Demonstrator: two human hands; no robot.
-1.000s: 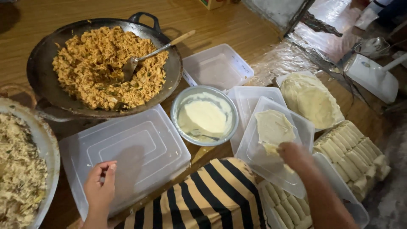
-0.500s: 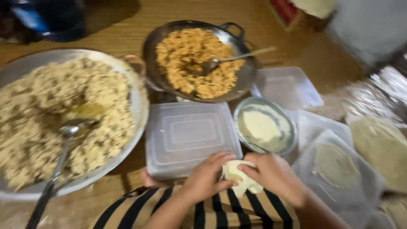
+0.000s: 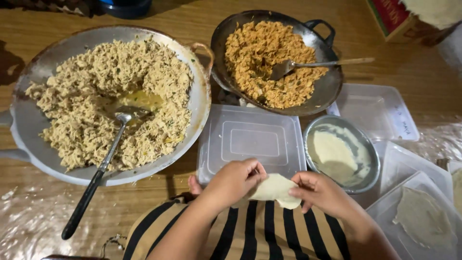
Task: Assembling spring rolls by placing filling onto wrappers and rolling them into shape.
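1. One wooden surface [image 3: 414, 77] carries everything.
2. Two pans of shredded filling: the big pale pan [image 3: 29, 125] fills the 9 to 11 o'clock part of the view, and the smaller dark pan [image 3: 332, 84] with orange-brown filling sits at 12 to 1 o'clock, its rim just beside the pale pan's.
3. Two spoons, one per pan: the black-handled spoon [image 3: 98, 171] runs from the pale filling toward 7 o'clock; the metal spoon [image 3: 317, 63] points its handle toward 3 o'clock.
4. One clear plastic lid [image 3: 250, 142] lies flat at the centre; further clear lids and trays lie at 3 to 5 o'clock, their count unclear where they overlap.
5. One metal bowl [image 3: 368, 154] of whitish paste sits at 3 o'clock of the centre lid.
6. Two dough wrappers: a flat wrapper [image 3: 423, 219] at 4 o'clock, and the held wrapper [image 3: 276, 188] at 6 o'clock, over the striped lap.
7. The held wrapper's long axis runs 9 to 3 o'clock, dipping toward 4.
8. The left hand [image 3: 233, 183] pinches its left edge, grip clamped; the right hand [image 3: 322, 192] pinches the right end likewise.
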